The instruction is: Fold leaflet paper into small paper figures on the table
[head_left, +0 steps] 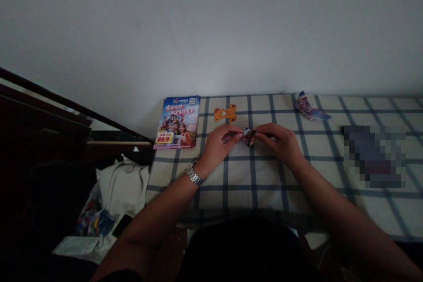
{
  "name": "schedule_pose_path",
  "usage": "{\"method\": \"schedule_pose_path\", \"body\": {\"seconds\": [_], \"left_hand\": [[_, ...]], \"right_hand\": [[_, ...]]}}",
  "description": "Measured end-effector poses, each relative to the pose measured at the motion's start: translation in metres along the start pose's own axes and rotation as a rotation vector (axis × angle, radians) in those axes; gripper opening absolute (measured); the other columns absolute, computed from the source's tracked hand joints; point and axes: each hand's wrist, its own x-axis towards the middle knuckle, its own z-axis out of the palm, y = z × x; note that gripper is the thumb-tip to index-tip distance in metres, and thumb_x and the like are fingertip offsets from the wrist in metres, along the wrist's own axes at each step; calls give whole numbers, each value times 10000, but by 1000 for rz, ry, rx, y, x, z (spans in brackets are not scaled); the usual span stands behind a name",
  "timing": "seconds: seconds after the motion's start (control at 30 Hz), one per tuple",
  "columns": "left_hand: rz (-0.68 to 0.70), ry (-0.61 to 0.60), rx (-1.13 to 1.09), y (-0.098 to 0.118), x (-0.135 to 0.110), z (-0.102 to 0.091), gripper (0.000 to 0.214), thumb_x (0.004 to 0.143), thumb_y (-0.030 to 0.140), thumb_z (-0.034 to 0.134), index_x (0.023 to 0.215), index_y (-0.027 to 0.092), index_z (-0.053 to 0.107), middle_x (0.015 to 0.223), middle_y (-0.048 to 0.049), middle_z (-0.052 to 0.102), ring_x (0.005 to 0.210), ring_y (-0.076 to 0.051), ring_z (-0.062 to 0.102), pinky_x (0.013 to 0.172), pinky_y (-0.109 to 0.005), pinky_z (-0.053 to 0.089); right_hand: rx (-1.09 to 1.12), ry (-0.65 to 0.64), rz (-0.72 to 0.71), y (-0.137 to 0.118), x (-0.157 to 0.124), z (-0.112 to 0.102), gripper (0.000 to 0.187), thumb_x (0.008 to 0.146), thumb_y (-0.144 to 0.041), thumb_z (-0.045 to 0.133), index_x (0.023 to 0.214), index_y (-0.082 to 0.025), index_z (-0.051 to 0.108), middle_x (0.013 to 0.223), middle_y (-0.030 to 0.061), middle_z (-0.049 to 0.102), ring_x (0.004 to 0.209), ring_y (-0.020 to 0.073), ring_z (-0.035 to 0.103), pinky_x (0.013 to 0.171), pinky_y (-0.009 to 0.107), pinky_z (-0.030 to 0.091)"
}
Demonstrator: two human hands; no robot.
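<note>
Between my hands is a small piece of folded printed paper (248, 137), held just above the checked tablecloth. My left hand (222, 143), with a metal watch (194, 173) on its wrist, pinches the paper's left side between thumb and fingers. The paper's right side is pinched by my right hand (276, 140). Just beyond my left hand lies a bear-shaped picture (225, 113). A stack of printed flyers (178, 122) rests at the table's left corner. Farther right, near the wall, sits another folded paper piece (310, 108) of similar print.
The checked tablecloth (211, 191) covers the table, which stands against a pale wall (211, 31). A dark, pixelated object (370, 154) lies at the right. Down on the left are a white bag (124, 183) and a dark phone-like thing (122, 224).
</note>
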Motion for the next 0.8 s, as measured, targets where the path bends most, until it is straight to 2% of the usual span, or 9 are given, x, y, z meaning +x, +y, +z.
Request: {"method": "schedule_pose_path", "body": {"seconds": [0.23,0.47,0.57,0.7,0.8], "left_hand": [[-28,23,-22,-3,2,-4,111,997,298,685,1046,201,704,1034,-45,756,946,-157,746,908,-297,619],[-22,34,91,-5,5,-10,74,993,269,671,1015,200,685,998,-31,746,912,-153,733,866,-278,612],[8,36,123,-6,5,-13,96,1001,231,657,1090,204,678,1037,-34,745,928,-152,731,875,-281,607],[129,-63,242,-7,6,-17,190,1051,188,569,1174,236,705,1149,-48,720,1086,-177,697,984,-338,572],[165,-132,323,-8,7,-20,218,1060,162,536,1138,234,727,1114,-44,698,1076,-183,680,980,-352,556]], "right_hand": [[-15,14,58,2,1,-3,247,983,-444,693,1082,-239,789,1039,75,815,915,239,765,788,364,625],[6,-3,164,11,0,-3,284,982,-476,679,1081,-220,751,956,72,823,852,245,789,750,365,619],[-6,-10,188,14,0,-3,280,994,-471,656,1087,-219,735,944,71,825,847,246,791,745,364,612],[-14,-27,198,14,1,-4,268,998,-461,646,1090,-224,728,934,66,824,823,242,788,744,364,617],[-49,-24,173,15,1,-4,244,991,-447,655,1068,-229,733,915,55,819,801,238,781,722,354,617]]}}
